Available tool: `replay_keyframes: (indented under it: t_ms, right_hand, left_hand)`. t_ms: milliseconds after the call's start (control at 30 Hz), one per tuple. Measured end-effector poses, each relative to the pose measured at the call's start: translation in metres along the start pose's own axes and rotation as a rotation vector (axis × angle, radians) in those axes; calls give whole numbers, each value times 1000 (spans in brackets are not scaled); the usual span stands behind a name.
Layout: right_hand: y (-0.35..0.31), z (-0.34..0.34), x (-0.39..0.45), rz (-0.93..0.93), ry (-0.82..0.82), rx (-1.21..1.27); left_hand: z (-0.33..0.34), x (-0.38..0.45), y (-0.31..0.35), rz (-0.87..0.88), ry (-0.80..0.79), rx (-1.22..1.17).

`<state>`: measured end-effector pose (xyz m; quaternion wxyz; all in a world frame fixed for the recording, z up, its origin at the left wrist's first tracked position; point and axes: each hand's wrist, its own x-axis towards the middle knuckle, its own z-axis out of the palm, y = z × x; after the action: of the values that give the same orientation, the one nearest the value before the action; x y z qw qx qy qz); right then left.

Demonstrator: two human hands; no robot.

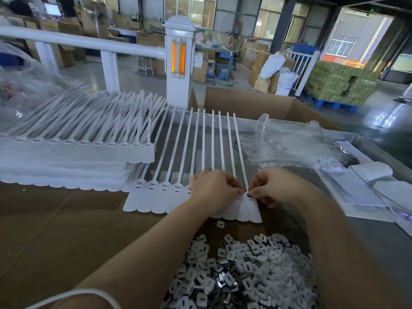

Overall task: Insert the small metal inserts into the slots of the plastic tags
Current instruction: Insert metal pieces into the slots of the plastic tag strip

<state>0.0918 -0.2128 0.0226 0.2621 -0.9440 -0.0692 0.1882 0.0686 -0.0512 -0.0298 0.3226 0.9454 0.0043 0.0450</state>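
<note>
Right hand [270, 188] fingertips at rightmost tag's [249, 208] slot edge.

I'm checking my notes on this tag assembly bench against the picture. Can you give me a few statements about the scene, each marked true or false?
1. Both hands work at the right end of the fanned row of tags. True.
2. The pile of inserts lies nearer the person than the row. True.
3. The stacked tags sit right of the row. False: they sit on its left.
4. The left hand rests in the pile of inserts. False: it is on the row's heads.
5. The right hand pinches at a tag head. True.
</note>
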Motion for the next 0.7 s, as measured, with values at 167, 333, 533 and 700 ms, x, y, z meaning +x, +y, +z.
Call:
replay_keyframes:
  t_ms: [167, 333, 533, 700]
  right_hand:
    - [-3, 1, 1, -34, 3, -71]
    - [-3, 1, -1, -51, -5, -85]
    - [-3, 1, -1, -54, -6, -94]
    - [-2, 1, 0, -55, -14, -100]
  left_hand:
    - [1, 1, -1, -1, 14, -8]
    - [1, 1, -1, -3, 10, -7]
    - [1, 0, -1, 1, 20, -7]
    - [-3, -1, 1, -1, -14, -20]
